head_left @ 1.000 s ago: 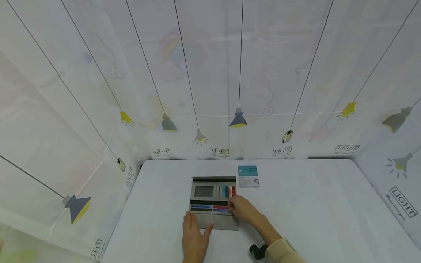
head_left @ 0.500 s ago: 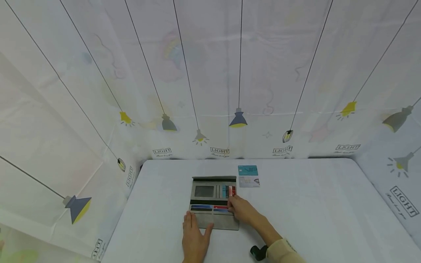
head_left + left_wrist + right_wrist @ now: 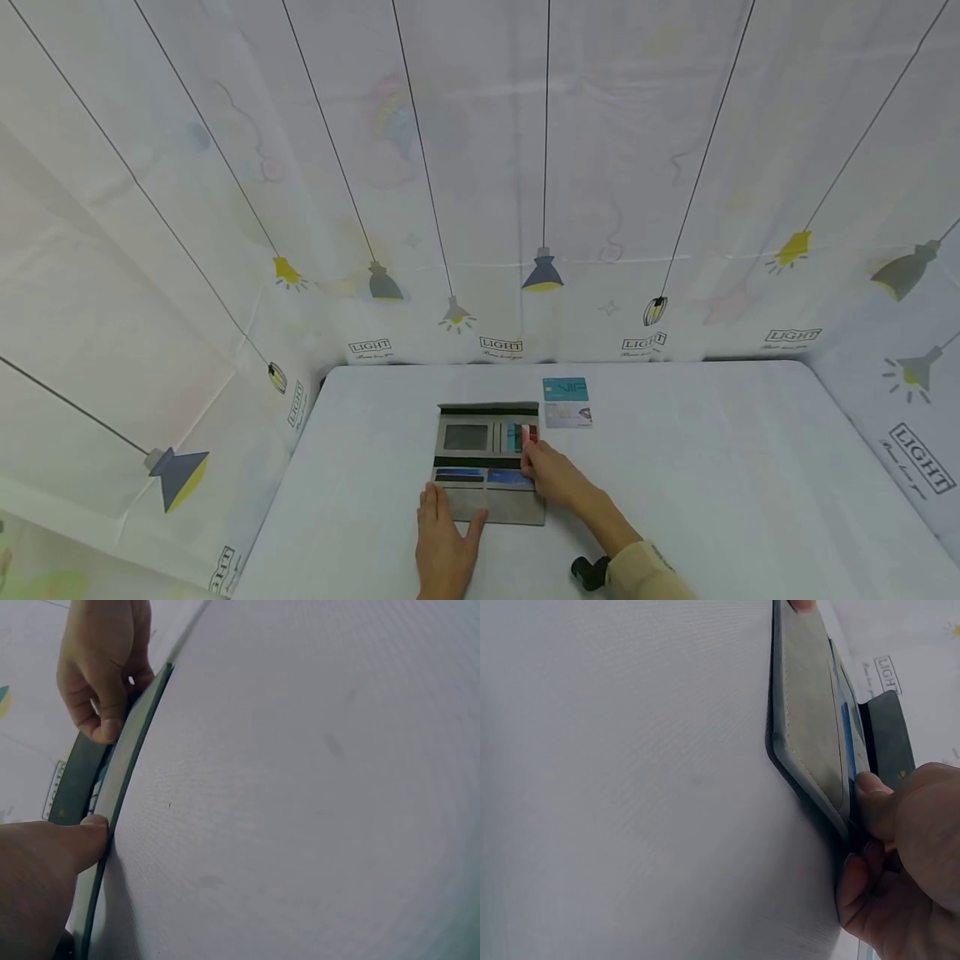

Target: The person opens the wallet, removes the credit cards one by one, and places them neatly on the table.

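Note:
A grey bifold wallet [image 3: 510, 505] lies spread out on the white table, with cards in its slots. My left hand [image 3: 444, 542] rests its straight fingers and thumb on the wallet's lower left part. At the right edge my right hand [image 3: 557, 480] pinches the end of a blue card [image 3: 507, 477], which sticks up from the lower right slot. In the right wrist view the thumb [image 3: 871, 787] lies against that end, the other fingers curled below it. A reddish card [image 3: 532, 433] sits in the upper right slot, just above the right hand.
A teal VIP card [image 3: 565, 389] and a pale silver card [image 3: 567, 415] lie beyond the wallet's upper right corner. A small dark green object [image 3: 588, 573] is beside the right sleeve [image 3: 643, 573]. Lamp-printed white cloth [image 3: 480, 208] hangs behind the table.
The blue card has slid upward in its slot and now covers the red strip that showed above it. My right hand has shifted slightly upward; the left hand has stayed put.

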### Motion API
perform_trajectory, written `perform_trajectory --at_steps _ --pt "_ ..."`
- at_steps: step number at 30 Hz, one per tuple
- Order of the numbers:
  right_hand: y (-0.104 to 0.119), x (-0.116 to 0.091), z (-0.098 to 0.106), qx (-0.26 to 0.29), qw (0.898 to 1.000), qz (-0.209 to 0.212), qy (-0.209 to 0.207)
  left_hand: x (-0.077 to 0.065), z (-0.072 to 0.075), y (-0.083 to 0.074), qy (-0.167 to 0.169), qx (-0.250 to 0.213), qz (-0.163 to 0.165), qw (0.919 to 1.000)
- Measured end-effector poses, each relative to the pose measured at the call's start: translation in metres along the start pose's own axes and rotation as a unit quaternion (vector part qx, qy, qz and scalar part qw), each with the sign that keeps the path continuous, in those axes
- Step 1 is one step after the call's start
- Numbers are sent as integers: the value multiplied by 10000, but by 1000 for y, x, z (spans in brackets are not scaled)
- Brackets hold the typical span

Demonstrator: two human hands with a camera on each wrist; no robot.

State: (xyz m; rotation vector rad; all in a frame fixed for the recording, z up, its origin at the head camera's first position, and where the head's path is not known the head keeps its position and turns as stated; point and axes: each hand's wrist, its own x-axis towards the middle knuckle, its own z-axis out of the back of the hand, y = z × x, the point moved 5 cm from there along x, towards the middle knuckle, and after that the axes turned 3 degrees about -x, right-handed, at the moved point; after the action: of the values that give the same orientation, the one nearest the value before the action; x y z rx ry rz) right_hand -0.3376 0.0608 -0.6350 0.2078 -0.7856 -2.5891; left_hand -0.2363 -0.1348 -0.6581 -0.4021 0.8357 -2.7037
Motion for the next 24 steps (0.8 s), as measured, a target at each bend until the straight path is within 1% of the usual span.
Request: perform_trajectory --at_steps 7,11,20,24 --pt "-5 2 0 16 9994 -180 -281 0 0 0 -52 -16 -67 10000" --pt "-7 2 -1 -50 9994 -206 -278 0 1 -1 -9 19 -38 10000" --pt "-6 1 0 155 9996 -235 -102 -1 0 -1 -6 69 -56 10000" --pt "-6 3 -1 203 9993 -299 -124 -1 -1 0 0 33 -121 9999"
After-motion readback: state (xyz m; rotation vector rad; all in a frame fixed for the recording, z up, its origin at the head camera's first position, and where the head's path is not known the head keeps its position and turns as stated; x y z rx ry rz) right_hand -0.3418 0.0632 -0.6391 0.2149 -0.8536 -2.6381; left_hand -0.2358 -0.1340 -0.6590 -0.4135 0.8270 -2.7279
